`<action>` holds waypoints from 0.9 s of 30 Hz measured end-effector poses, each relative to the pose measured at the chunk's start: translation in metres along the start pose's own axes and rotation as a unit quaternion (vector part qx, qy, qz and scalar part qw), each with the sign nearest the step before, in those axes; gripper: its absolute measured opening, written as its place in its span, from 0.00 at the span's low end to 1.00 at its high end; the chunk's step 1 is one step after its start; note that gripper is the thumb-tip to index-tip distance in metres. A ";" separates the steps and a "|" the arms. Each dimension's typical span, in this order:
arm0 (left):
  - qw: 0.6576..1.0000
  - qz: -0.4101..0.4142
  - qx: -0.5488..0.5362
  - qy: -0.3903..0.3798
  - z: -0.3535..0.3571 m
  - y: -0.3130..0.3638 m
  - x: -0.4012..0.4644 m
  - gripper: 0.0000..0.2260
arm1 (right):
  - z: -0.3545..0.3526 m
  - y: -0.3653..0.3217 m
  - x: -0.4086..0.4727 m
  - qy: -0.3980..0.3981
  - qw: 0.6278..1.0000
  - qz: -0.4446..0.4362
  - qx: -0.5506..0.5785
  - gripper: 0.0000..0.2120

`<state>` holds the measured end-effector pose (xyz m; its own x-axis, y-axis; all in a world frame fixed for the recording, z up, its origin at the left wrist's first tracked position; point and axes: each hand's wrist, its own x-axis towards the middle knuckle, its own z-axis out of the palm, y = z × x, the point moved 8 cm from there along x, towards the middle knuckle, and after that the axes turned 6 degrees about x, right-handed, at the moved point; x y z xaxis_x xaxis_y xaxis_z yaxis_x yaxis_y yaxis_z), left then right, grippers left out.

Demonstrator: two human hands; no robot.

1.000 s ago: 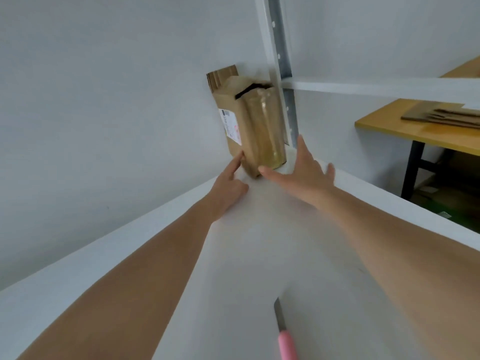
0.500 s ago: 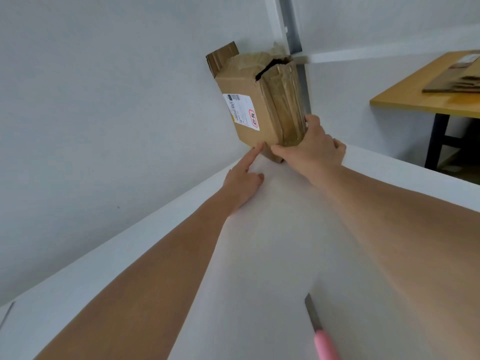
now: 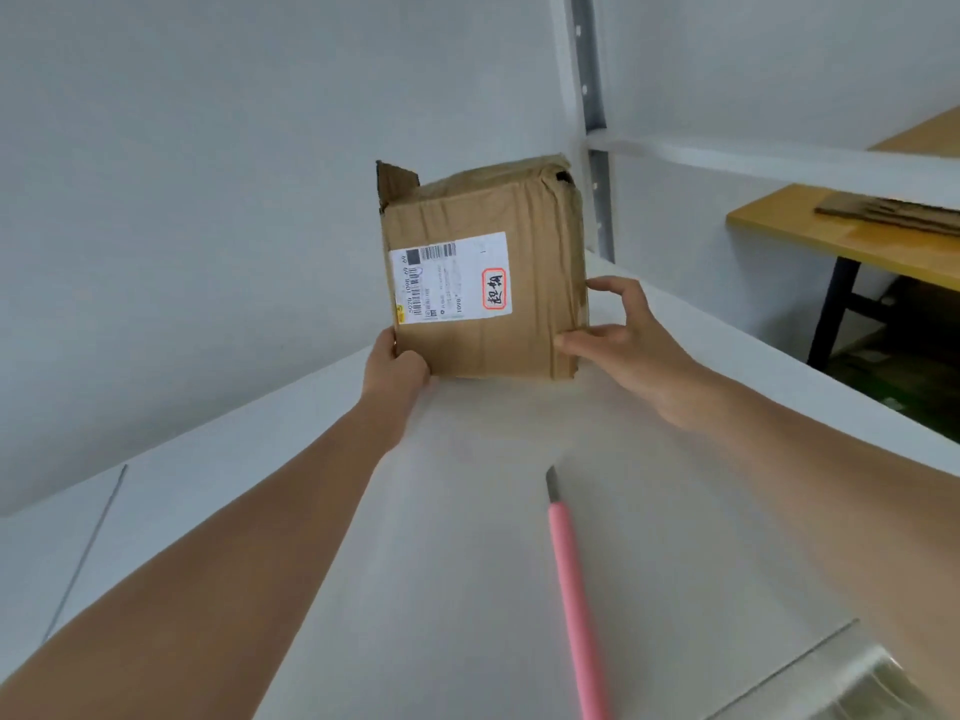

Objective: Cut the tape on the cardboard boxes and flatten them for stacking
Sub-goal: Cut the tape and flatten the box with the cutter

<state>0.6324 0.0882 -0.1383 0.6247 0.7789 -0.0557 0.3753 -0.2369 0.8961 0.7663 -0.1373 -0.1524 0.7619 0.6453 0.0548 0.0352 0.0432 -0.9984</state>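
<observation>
Two hands hold cardboard box [image 3: 483, 283] upright at far end of white table [image 3: 467, 563]: left hand [image 3: 395, 371] grip clamped on lower-left corner, right hand [image 3: 618, 345] pinching right edge. Pink-handled knife [image 3: 571, 589] lies nearer, apart.

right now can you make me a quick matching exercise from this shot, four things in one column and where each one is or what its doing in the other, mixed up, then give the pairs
Things:
1. cardboard box
2. pink-handled knife
3. left hand
4. flattened cardboard

Places or states:
A. lying on the yellow table to the right
B. gripping the box's lower left corner
C. standing on edge on the white table, label toward the camera
D. lying untouched on the white table, blade toward the box

Pairs: 1-C, 2-D, 3-B, 4-A
</observation>
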 end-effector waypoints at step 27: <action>0.971 -0.199 -0.104 0.078 -0.325 -0.045 -0.312 0.18 | 0.258 -0.130 -0.271 -0.141 0.971 0.191 -0.018 0.24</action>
<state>0.1982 0.0445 -0.0180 0.3418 0.8667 -0.3634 0.4088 0.2110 0.8879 0.3878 -0.1209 -0.0350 0.5170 0.7920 -0.3249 -0.1888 -0.2647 -0.9457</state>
